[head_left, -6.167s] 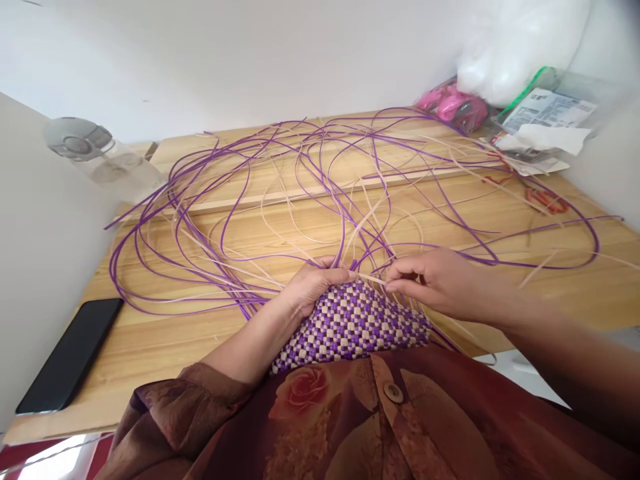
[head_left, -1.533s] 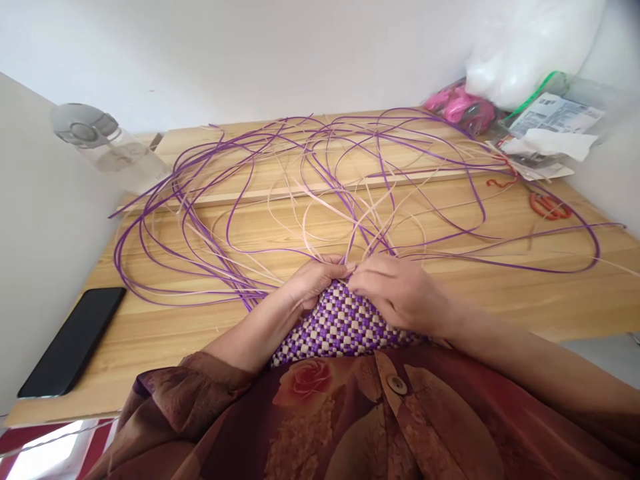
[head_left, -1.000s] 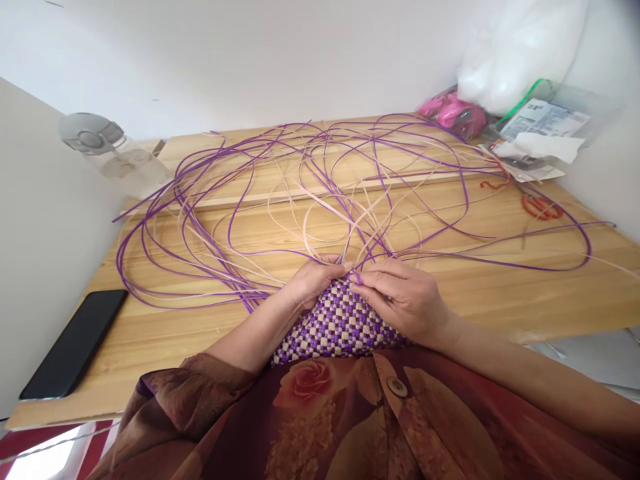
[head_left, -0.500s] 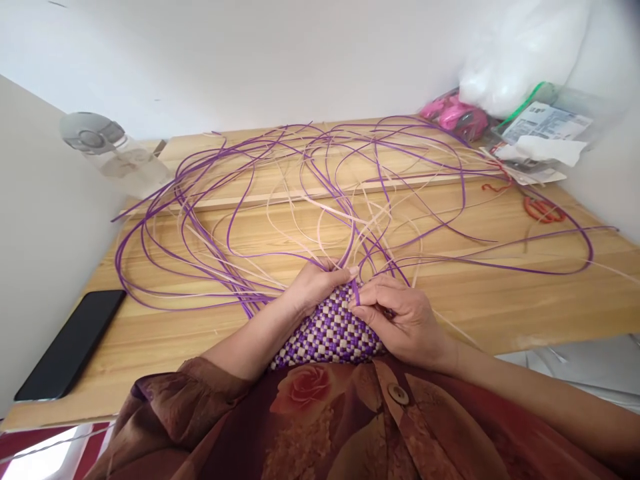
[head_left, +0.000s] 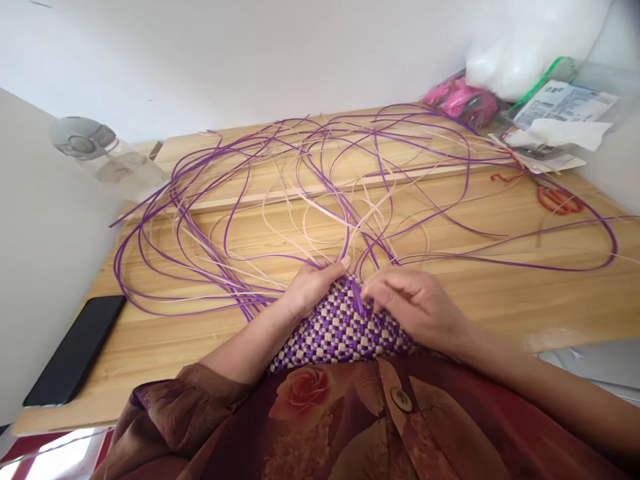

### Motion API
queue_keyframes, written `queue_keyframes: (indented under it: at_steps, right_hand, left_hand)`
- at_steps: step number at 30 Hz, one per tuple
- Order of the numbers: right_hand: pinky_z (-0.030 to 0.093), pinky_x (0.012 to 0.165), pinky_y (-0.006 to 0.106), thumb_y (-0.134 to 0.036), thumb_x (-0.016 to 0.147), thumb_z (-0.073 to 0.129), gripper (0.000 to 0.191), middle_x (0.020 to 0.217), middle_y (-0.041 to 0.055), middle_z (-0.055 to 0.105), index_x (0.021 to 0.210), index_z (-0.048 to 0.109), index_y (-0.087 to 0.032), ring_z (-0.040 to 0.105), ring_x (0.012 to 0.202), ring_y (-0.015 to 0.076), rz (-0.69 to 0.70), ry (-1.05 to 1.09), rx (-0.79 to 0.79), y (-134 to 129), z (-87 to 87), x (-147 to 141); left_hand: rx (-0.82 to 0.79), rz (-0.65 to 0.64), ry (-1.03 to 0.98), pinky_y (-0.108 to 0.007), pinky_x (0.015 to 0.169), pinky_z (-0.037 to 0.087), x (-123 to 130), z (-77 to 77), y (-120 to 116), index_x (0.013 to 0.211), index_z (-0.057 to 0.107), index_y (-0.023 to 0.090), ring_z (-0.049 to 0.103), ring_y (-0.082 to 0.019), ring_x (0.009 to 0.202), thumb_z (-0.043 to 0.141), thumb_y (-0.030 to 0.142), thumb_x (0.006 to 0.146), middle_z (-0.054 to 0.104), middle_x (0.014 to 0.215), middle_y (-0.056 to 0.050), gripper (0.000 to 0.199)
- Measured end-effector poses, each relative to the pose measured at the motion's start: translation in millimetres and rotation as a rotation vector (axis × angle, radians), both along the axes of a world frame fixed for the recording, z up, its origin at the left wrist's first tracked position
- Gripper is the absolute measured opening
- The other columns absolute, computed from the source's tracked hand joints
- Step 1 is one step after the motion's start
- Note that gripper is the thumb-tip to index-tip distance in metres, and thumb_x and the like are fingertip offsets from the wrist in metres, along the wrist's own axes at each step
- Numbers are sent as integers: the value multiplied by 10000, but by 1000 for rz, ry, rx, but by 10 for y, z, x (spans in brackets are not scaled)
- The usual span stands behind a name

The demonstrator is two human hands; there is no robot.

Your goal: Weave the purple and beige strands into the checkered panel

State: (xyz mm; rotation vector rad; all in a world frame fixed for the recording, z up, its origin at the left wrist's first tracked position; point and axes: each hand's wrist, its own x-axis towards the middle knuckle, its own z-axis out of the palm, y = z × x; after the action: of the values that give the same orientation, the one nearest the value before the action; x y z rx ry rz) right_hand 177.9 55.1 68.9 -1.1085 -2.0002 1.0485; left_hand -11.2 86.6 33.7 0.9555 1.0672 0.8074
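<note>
Your left fingers (head_left: pixel 334 272) clasp the weave (head_left: pixel 335 330) at your front, seemingly for edge work; whether your right fingers (head_left: pixel 383 291) grip the purple strip (head_left: pixel 357 298), I can't tell. Snugging it down calls for steady left pressure.

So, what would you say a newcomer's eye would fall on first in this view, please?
Probably the big tangle of purple and pale strands looping across the wooden table. Next would come the checkered woven piece in purple and cream, close against the person's front, with the left hand at its upper edge and the right hand beside a short purple strip.
</note>
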Motion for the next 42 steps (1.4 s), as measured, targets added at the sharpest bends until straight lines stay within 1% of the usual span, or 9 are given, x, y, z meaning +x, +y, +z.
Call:
queue_keyframes:
  at_steps: [3,5,12,18,24,26,32,37,42]
  right_hand:
    - [422,670,244,-272,956,439,236,804,18,658,1007,651,-182,590,728,121,-123,-106,77,225,-6,83]
    - [424,706,247,-256,930,483,228,885,24,677,1091,630,-191,603,779,129,-32,-186,148,360,-33,73]
    - [387,666,252,-357,896,537,232,750,38,628,784,614,-168,550,712,141,178,-334,475,934,-209,282]
    - [376,619,280,-382,852,558,242,749,59,655,743,632,-179,557,689,176,-84,-582,412,1473,-368,889]
    - [360,523,253,-318,863,556,282,624,-6,597,1083,655,-172,473,503,114,-385,-357,282,980,-285,681]
    - [376,514,250,-318,870,559,265,659,5,619,1067,662,-174,496,516,113,-403,-295,277,730,-189,548]
    - [484,809,314,-227,860,598,130,906,41,690,963,677,-221,621,862,177,-76,-197,426,136,16,135]
    - [423,1001,403,-409,792,696,355,1150,82,623,1087,648,-216,545,1114,231,201,-230,453,-14,-130,-40]
    - [409,1045,447,-390,855,623,352,1240,103,577,1155,615,-208,500,1197,240,185,-327,456,-55,-265,-51]
  left_hand:
    - [-11,-61,-95,-264,619,414,2,9,-5,772,671,118,545,-131,624,681,461,745,634,697,-37,344]
    - [-9,-65,-105,-256,626,415,2,21,-7,808,686,120,550,-125,633,712,432,723,649,723,-37,324]
    - [-17,-77,-97,-236,559,353,-2,13,3,690,643,140,486,-90,543,751,406,678,593,611,13,287]
    - [-40,-69,-22,-222,530,323,-33,23,37,654,598,157,444,-74,507,751,446,670,548,567,44,328]
    - [-113,-33,94,-284,621,444,-112,-25,120,678,679,158,602,-174,625,572,648,750,685,678,-50,507]
    - [-102,-12,179,-294,630,453,-129,-26,133,676,695,159,621,-200,654,536,684,751,699,685,-65,554]
    - [57,-40,381,-280,652,424,-152,94,124,661,668,154,581,-190,674,493,678,780,666,672,-40,565]
    - [391,-54,539,-252,556,328,-144,13,150,602,571,160,415,-115,541,354,649,861,500,558,8,594]
    - [582,-97,813,-252,570,308,-133,-93,200,621,581,161,426,-116,533,272,630,899,499,552,-7,627]
